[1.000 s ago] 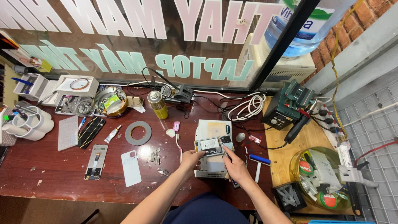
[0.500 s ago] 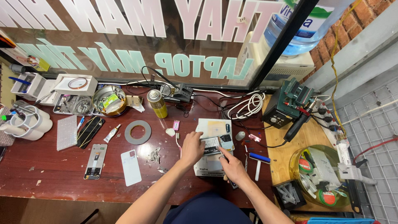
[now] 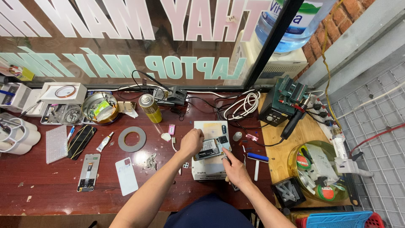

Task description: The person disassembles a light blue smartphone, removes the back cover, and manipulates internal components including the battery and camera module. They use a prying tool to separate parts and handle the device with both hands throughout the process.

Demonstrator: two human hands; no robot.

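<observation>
Your work is on the opened phone point(image 3: 212, 148), which lies on the white pad point(image 3: 209, 166) in the middle of the dark red table point(image 3: 50, 190). The back of the phone is already off: you can see its inner parts, a dark board area and a pale metal plate. A white back cover point(image 3: 126, 176) lies well to the left of the pad, and I judge it may belong to this phone, but I cannot be sure. Some small loose bits point(image 3: 186, 165) lie just beside the left edge of the pad. So the opening step looks finished, and the work inside the phone is in progress; closing it again is not yet done.

Your left hand point(image 3: 192, 142) rests on the left end of the phone with fingers curled narrow, and it presses the phone against the pad. Your right hand point(image 3: 236, 169) is at the lower right of the pad, closed around a thin tool point(image 3: 226, 158) whose tip reaches the right end of the phone.

The long axis of the phone runs left to right across the pad, a little tilted, with the right end higher toward the window point(image 3: 126, 38). Which end is the top of the phone I cannot tell. The open side faces up to you.
</observation>
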